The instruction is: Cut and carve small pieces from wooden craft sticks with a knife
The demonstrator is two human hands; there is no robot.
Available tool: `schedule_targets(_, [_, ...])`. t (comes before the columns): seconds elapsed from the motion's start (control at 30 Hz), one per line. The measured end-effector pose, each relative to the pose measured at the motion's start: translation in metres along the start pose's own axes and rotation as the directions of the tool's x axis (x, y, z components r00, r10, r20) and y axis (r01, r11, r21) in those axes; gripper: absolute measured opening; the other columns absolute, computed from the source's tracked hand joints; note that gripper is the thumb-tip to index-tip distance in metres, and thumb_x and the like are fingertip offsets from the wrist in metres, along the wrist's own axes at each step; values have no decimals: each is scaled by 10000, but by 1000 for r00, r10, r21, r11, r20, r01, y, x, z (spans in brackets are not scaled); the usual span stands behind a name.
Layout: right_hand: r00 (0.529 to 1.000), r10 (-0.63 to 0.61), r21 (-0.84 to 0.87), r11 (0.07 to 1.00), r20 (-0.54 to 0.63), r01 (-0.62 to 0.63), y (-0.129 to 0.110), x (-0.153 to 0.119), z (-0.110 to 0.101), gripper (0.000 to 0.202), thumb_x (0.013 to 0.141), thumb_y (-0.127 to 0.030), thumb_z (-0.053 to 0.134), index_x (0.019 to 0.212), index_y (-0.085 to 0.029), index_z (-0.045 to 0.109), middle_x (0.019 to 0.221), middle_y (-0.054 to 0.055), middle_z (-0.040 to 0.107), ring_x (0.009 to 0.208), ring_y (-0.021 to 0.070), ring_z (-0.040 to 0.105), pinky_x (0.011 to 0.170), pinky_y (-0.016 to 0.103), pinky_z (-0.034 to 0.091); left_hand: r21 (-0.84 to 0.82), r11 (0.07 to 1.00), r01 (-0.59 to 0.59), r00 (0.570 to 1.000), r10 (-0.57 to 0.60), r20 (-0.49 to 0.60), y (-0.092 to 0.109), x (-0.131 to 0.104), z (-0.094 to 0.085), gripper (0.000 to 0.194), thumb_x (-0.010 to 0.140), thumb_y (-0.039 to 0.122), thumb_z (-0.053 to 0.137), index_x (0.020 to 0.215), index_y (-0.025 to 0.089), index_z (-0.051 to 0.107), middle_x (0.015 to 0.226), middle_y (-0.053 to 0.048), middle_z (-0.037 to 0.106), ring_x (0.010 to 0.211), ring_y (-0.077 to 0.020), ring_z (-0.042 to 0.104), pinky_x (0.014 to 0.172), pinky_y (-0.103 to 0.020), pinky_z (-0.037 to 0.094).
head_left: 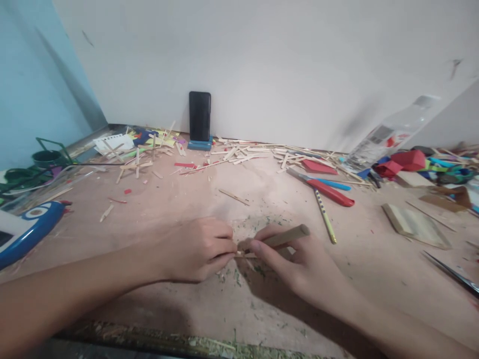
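Note:
My right hand [299,254] is wrapped round a round tan wooden stick [290,235], thick like a tool handle, slanting up to the right. Its lower end is hidden at my fingertips, so I cannot tell whether it carries a blade. My left hand [209,249] lies palm down just to the left, fingers pressed together. They hold a small pale wooden piece [241,254] against the table; most of it is covered. The fingertips of both hands nearly meet there. Dark green crumbs [262,270] are scattered on the table around and below them.
Beyond my right hand lie a red-handled knife [331,193], a blue-handled tool [333,184] and a yellow pencil [325,217]. A wood block [417,227] and scissors [452,274] lie right. A phone [199,117], wooden sticks [239,154] and a plastic bottle [389,132] line the back.

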State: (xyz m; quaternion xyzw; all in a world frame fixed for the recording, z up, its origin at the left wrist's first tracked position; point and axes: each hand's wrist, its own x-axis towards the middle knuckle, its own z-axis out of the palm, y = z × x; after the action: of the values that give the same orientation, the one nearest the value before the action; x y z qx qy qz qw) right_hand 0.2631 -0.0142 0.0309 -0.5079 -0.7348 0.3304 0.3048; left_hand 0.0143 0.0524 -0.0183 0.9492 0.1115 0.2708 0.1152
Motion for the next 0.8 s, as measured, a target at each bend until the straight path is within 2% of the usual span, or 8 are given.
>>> schedule_targets(0.2, [1000, -2, 2, 1000, -5, 2, -1, -2, -2, 379, 1114, -429, 606, 839, -234, 779, 822, 63, 807, 708, 213, 732, 618, 327, 542, 7, 1000, -6, 1000, 6, 9, 1, 0, -2, 251, 1160, 207, 581, 997, 158, 766, 912, -53, 726, 843, -194, 686, 781, -329, 531])
schedule_targets(0.37, [999, -18, -12, 1000, 28, 18, -2, -2, -1, 351, 1109, -385, 627, 841, -231, 793, 829, 47, 824, 733, 209, 744, 670, 335, 520, 25, 1000, -12, 1000, 12, 10, 1, 0, -2, 256, 1162, 207, 582, 983, 162, 760, 914, -60, 730, 840, -199, 684, 764, -335, 536])
schedule_targets(0.63, [999, 11, 47, 999, 53, -13, -1, 1, -3, 340, 1074, -397, 647, 817, -215, 776, 771, 38, 774, 678, 186, 694, 610, 312, 502, 43, 999, -25, 1000, 24, 12, 2, 2, -2, 299, 1177, 205, 547, 978, 149, 764, 893, -57, 719, 828, -197, 672, 771, -330, 539])
schedule_targets(0.8, [999, 20, 46, 999, 44, -22, 0, 1, -3, 373, 1102, -410, 624, 808, -217, 749, 802, 49, 770, 710, 191, 693, 641, 325, 525, 57, 997, -46, 999, 45, 16, 1, 3, -2, 324, 1179, 200, 531, 954, 152, 760, 879, -59, 720, 828, -200, 677, 781, -339, 535])
